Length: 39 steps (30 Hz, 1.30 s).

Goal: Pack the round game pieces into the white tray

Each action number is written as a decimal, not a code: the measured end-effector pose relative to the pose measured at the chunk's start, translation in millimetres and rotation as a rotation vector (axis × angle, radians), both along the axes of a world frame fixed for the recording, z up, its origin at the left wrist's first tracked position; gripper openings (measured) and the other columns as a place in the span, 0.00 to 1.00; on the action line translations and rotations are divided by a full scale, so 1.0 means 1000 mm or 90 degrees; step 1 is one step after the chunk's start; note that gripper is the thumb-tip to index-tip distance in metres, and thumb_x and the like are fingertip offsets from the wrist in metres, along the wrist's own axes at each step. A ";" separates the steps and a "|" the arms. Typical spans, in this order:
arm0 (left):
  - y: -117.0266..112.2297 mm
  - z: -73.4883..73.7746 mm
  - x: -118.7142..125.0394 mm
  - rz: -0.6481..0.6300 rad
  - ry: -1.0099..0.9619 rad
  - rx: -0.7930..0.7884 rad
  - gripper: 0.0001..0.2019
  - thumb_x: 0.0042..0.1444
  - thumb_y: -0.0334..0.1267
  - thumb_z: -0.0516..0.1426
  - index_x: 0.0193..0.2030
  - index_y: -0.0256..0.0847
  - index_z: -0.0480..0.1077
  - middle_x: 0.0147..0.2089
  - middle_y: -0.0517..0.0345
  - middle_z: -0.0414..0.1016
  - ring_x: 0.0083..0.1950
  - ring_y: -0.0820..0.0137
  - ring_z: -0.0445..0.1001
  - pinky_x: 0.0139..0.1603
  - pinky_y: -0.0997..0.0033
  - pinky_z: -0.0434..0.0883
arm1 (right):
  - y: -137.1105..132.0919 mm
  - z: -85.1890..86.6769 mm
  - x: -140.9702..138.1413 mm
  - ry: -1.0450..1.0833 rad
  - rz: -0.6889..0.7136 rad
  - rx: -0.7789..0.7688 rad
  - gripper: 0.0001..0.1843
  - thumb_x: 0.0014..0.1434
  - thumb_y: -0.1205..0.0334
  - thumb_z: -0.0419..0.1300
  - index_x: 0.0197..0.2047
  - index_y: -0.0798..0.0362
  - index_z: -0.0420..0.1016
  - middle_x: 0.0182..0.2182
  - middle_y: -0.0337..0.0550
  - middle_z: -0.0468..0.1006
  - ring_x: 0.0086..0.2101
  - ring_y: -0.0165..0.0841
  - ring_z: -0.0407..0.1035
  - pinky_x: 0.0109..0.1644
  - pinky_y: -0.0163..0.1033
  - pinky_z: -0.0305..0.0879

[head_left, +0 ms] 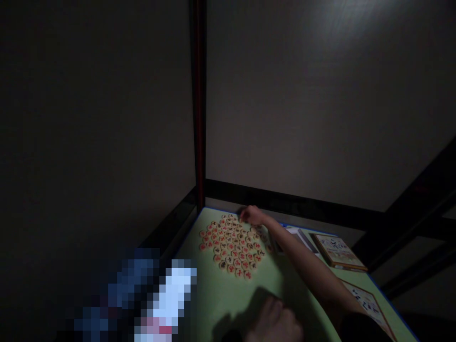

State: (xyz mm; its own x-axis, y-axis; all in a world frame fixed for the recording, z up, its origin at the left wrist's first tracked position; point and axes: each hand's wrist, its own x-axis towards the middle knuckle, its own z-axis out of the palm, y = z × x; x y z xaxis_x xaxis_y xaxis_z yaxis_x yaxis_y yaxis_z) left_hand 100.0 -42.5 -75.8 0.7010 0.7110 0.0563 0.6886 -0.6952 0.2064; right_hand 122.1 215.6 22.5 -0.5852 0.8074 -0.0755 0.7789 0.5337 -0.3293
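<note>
On a green table (221, 294) lie several round pale game pieces (231, 244) with red or dark marks, packed flat in a tight cluster. My right arm stretches from the lower right across the table, and my right hand (251, 214) is at the far edge of the cluster. Its fingers are curled down onto the pieces there, but the dim light hides what they pinch. My left hand (276, 323) rests near the table's front edge, short of the cluster, its fingers loosely curled with nothing seen in them.
An orange-framed picture card (337, 251) lies at the far right, with a second one (368, 301) nearer along the right edge. A white sheet (297, 236) lies beside my arm. A dark red post (198, 104) rises at the table's far corner between grey walls.
</note>
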 end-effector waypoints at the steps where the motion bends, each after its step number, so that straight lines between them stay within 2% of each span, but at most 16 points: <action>1: 0.000 -0.002 0.000 0.003 0.004 0.004 0.10 0.56 0.25 0.57 0.38 0.36 0.81 0.34 0.46 0.80 0.46 0.58 0.77 0.52 0.54 0.73 | 0.001 0.000 0.000 0.008 0.001 -0.006 0.17 0.49 0.77 0.58 0.37 0.55 0.84 0.32 0.41 0.84 0.34 0.31 0.78 0.38 0.31 0.68; 5: 0.001 -0.008 0.000 -0.029 0.019 0.039 0.09 0.57 0.28 0.57 0.35 0.37 0.80 0.32 0.48 0.79 0.44 0.60 0.77 0.51 0.57 0.73 | 0.001 -0.004 0.000 0.034 0.003 -0.015 0.17 0.48 0.77 0.58 0.35 0.54 0.85 0.32 0.40 0.85 0.35 0.33 0.78 0.39 0.32 0.69; 10: 0.002 -0.010 -0.001 -0.021 -0.026 0.073 0.10 0.57 0.26 0.56 0.31 0.37 0.79 0.28 0.50 0.78 0.40 0.64 0.76 0.49 0.61 0.72 | -0.002 -0.007 -0.001 0.028 -0.002 0.004 0.16 0.49 0.77 0.57 0.33 0.54 0.85 0.31 0.41 0.85 0.35 0.33 0.78 0.39 0.32 0.69; 16: 0.003 -0.001 -0.001 -0.038 0.017 0.018 0.10 0.59 0.29 0.55 0.38 0.36 0.80 0.32 0.47 0.80 0.42 0.60 0.77 0.49 0.56 0.73 | -0.015 0.006 0.014 -0.036 0.036 0.059 0.18 0.52 0.76 0.57 0.39 0.53 0.85 0.38 0.44 0.85 0.38 0.35 0.78 0.43 0.34 0.67; 19: 0.000 0.002 0.001 -0.017 0.004 0.018 0.10 0.60 0.29 0.55 0.39 0.36 0.79 0.33 0.47 0.80 0.42 0.59 0.77 0.48 0.56 0.73 | -0.028 0.011 0.024 -0.093 0.047 0.079 0.18 0.51 0.75 0.57 0.39 0.51 0.85 0.38 0.46 0.85 0.39 0.38 0.78 0.42 0.35 0.66; 21: -0.002 0.003 0.002 -0.003 -0.003 0.025 0.10 0.59 0.28 0.55 0.39 0.36 0.79 0.33 0.47 0.80 0.42 0.60 0.76 0.49 0.55 0.72 | -0.035 0.011 0.028 -0.130 0.047 0.085 0.17 0.50 0.74 0.59 0.39 0.50 0.85 0.37 0.47 0.85 0.38 0.39 0.78 0.40 0.35 0.65; 25: -0.002 0.008 -0.002 -0.035 -0.005 0.014 0.09 0.56 0.29 0.57 0.40 0.34 0.78 0.33 0.46 0.79 0.42 0.59 0.75 0.49 0.55 0.71 | -0.045 0.009 0.028 -0.179 0.042 0.089 0.15 0.52 0.73 0.58 0.38 0.51 0.84 0.37 0.49 0.84 0.38 0.39 0.77 0.37 0.34 0.64; 28: -0.001 0.014 -0.005 -0.048 0.007 0.000 0.09 0.57 0.29 0.56 0.41 0.34 0.78 0.33 0.46 0.79 0.42 0.59 0.75 0.47 0.56 0.71 | -0.047 0.007 0.025 -0.191 0.040 0.086 0.15 0.54 0.73 0.57 0.37 0.52 0.84 0.38 0.49 0.84 0.38 0.38 0.77 0.37 0.34 0.63; 33: 0.001 0.015 -0.005 -0.053 0.025 -0.001 0.10 0.59 0.29 0.55 0.42 0.34 0.77 0.34 0.45 0.79 0.43 0.59 0.76 0.46 0.57 0.73 | -0.046 0.005 0.023 -0.174 0.035 0.069 0.13 0.54 0.73 0.58 0.35 0.55 0.83 0.35 0.50 0.84 0.36 0.38 0.77 0.36 0.34 0.63; 39: 0.001 0.006 -0.002 -0.042 0.022 0.026 0.09 0.56 0.29 0.56 0.41 0.35 0.77 0.33 0.47 0.78 0.43 0.59 0.76 0.46 0.56 0.73 | -0.037 0.005 0.024 -0.086 0.013 0.051 0.15 0.52 0.76 0.57 0.38 0.56 0.83 0.36 0.48 0.84 0.38 0.36 0.77 0.40 0.33 0.65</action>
State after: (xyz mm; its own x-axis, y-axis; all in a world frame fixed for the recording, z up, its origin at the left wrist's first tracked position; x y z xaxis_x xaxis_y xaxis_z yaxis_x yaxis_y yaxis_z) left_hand 98.3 -41.9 -70.2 0.7484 0.6606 0.0592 0.6468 -0.7467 0.1548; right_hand 145.8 178.4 27.3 -0.5902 0.8021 -0.0913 0.8022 0.5700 -0.1778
